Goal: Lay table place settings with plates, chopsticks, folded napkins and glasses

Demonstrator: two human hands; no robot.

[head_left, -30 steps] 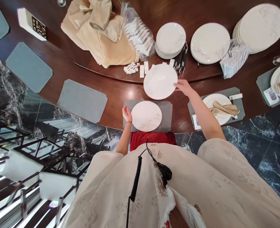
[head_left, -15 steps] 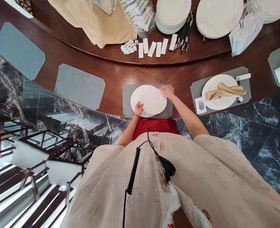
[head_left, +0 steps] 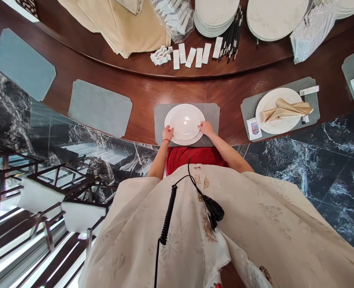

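White plate (head_left: 184,122) between both hands' fingers (head_left: 168,133)

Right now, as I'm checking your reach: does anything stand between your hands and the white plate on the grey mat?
Nothing does: the left hand and right hand touch the white plate at its rim. It rests on a second plate.

Cream floral robe (head_left: 255,224) | red top (head_left: 195,158) | coiled black cable (head_left: 168,214) | thin red bracelet (head_left: 165,140)
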